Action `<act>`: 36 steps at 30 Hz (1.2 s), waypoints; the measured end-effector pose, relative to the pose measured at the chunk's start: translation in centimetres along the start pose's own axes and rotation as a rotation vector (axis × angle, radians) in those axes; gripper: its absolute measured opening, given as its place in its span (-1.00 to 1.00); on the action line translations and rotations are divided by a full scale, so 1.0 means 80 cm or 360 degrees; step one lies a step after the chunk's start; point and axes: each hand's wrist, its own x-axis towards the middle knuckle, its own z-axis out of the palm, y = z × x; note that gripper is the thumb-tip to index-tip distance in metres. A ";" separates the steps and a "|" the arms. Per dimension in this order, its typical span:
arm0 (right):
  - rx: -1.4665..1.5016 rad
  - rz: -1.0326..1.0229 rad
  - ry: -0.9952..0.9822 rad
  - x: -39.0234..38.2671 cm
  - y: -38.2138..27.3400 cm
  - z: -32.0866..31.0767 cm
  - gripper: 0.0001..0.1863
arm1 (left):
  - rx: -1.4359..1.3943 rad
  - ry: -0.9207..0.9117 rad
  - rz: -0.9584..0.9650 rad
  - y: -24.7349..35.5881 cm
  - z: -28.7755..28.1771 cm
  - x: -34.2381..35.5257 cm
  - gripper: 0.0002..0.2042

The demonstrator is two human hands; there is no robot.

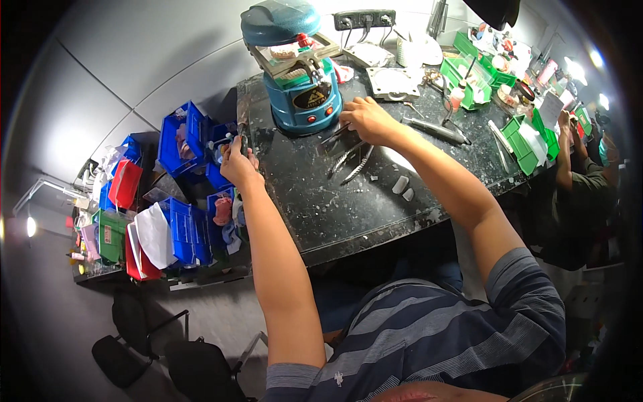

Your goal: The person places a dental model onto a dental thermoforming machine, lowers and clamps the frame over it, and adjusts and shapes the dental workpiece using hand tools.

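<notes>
Head view: just beside the blue machine (288, 100), a slim dark tool (333, 136) is pinched by the narrowed right hand (370, 122), its long axis slanted past the machine's front. Left of the machine, the left hand (241, 164) is curled; its hold cannot be told. Lettering is borne by the machine's dark label (312, 98).

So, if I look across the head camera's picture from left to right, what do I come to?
Blue bins, the person's left hand, the teal machine, the right hand, a dark cylindrical tool, the nearest green bin, another person's arm.
</notes>
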 end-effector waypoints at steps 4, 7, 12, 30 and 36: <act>0.0323 0.0034 0.0075 -0.009 0.005 -0.054 -0.87 | -0.0065 -0.0021 0.0109 0.008 -0.003 0.000 -0.85; 0.0829 0.0329 0.0314 -0.016 0.001 -0.116 -0.81 | -0.0043 -0.0084 0.0155 0.028 -0.004 -0.008 -0.85; 0.0907 0.0240 0.1026 -0.018 0.049 -0.186 -0.79 | 0.0023 -0.0148 0.0179 0.041 0.012 -0.028 -0.84; 0.2006 0.0079 0.1279 0.064 -0.033 -0.128 -0.81 | 0.0186 -0.0381 0.0206 0.047 0.020 -0.050 -0.78; 0.1704 0.0025 0.1164 0.068 -0.045 -0.117 -0.81 | 0.0155 -0.0423 0.0222 0.043 0.021 -0.049 -0.78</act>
